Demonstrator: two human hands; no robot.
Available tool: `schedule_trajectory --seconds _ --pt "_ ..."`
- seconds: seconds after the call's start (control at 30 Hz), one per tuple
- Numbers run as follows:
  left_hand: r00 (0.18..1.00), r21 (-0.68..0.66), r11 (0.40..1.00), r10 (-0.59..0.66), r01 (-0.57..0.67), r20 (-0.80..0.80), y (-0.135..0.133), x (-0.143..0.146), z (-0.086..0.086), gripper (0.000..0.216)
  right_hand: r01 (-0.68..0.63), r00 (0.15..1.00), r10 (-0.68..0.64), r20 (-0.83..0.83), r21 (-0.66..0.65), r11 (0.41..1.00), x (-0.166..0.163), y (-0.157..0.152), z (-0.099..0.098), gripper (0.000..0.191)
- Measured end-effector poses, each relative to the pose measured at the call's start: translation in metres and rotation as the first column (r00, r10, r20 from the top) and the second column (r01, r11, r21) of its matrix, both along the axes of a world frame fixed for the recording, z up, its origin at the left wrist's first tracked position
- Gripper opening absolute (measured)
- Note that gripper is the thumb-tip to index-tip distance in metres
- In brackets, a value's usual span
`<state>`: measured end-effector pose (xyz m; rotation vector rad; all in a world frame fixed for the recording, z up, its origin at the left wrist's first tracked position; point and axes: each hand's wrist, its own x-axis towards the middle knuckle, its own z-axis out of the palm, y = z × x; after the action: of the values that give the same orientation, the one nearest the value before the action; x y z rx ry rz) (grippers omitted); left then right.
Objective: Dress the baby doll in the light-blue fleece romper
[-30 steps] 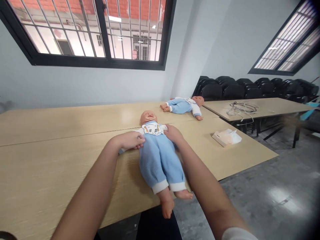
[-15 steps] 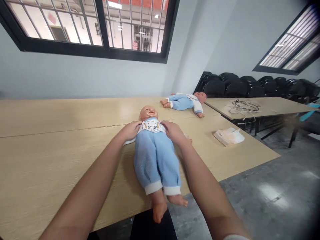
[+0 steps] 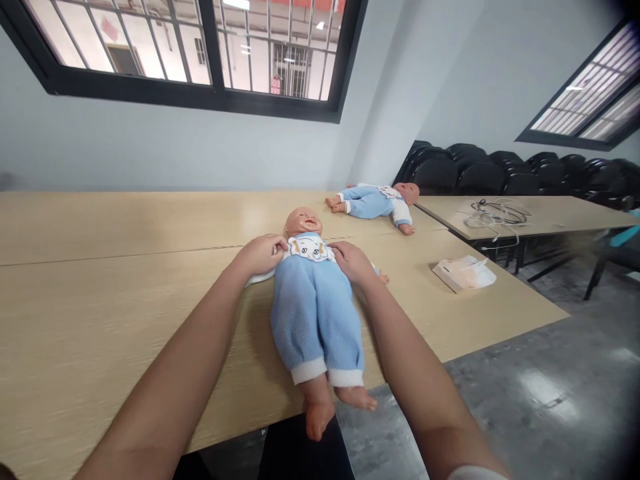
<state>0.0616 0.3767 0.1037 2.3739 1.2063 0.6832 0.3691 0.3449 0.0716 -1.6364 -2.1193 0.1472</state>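
A baby doll (image 3: pixel 315 313) in a blue knitted suit with a white elephant bib lies on its back on the wooden table (image 3: pixel 100 293), feet hanging over the near edge. My left hand (image 3: pixel 261 255) is curled around the doll's shoulder on the left side. My right hand (image 3: pixel 353 261) grips the doll's other shoulder, beside the bib. Both hands are closed on the doll's upper body, and the doll's small hand pokes out past my right wrist.
A second doll (image 3: pixel 375 202) in the same blue suit lies farther back on the table. A tissue pack (image 3: pixel 465 273) sits to the right. Cables (image 3: pixel 493 215) lie on a neighbouring table, with black chairs (image 3: pixel 500 175) behind. Grey floor lies beyond the table's right edge.
My hands slid up from the doll's sides to its shoulders near the bib. The doll has shifted slightly on the table and the view has tilted a little.
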Motion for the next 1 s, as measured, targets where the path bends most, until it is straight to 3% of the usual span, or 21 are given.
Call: schedule_trajectory --seconds 0.07,0.13,0.2,0.27,0.33,0.5,0.57,0.67,0.7,0.73,0.87,1.0 --pt "1.000 -0.295 0.956 -0.016 0.008 -0.025 -0.004 -0.005 0.006 0.026 -0.002 1.000 0.002 -0.008 0.007 1.000 0.000 0.001 -0.001 0.041" --pt "0.998 -0.554 0.832 -0.018 -0.015 -0.054 -0.009 -0.010 0.012 0.020 -0.003 1.000 0.003 -0.013 0.014 1.000 0.001 0.001 -0.002 0.040" --pt "0.994 -0.684 0.730 -0.065 -0.014 -0.090 -0.013 -0.014 0.015 0.018 -0.006 1.000 0.006 -0.019 0.022 1.000 0.001 0.002 -0.002 0.039" --pt "0.980 -0.676 0.736 -0.156 0.035 -0.120 -0.016 -0.015 0.017 0.018 -0.010 1.000 0.011 -0.028 0.027 1.000 0.001 0.002 -0.003 0.039" --pt "0.973 -0.609 0.788 -0.203 0.095 -0.111 -0.019 -0.012 0.017 0.015 -0.008 0.999 0.009 -0.037 0.025 1.000 0.001 0.002 -0.004 0.038" --pt "0.995 -0.548 0.831 -0.093 0.096 0.033 -0.027 0.000 0.007 0.020 -0.004 0.999 0.005 -0.046 0.018 1.000 0.002 0.004 -0.007 0.037" --pt "0.977 -0.594 0.788 -0.039 0.160 0.210 -0.031 0.001 -0.001 0.031 -0.004 0.999 0.005 -0.054 0.015 1.000 0.002 0.004 -0.007 0.036" --pt "0.846 -0.660 0.660 0.069 0.359 0.528 -0.033 -0.003 -0.015 0.049 -0.004 0.998 0.005 -0.063 0.022 1.000 0.002 0.004 -0.006 0.036" --pt "0.808 -0.648 0.647 0.083 0.402 0.584 -0.032 -0.004 -0.020 0.053 -0.001 0.998 0.003 -0.063 0.024 1.000 0.002 0.004 -0.006 0.036" --pt "0.797 -0.619 0.668 0.066 0.412 0.600 -0.031 -0.006 -0.025 0.054 0.001 0.998 0.000 -0.063 0.025 1.000 0.002 0.003 -0.006 0.036" --pt "0.884 -0.401 0.882 -0.035 0.246 0.465 -0.021 -0.006 -0.046 0.039 0.003 0.996 -0.001 -0.084 0.030 1.000 -0.001 0.002 -0.006 0.035" --pt "0.917 -0.285 0.952 0.015 0.108 0.398 -0.015 -0.004 -0.057 0.032 -0.011 0.994 0.016 -0.105 0.048 0.999 -0.004 0.000 -0.004 0.033"
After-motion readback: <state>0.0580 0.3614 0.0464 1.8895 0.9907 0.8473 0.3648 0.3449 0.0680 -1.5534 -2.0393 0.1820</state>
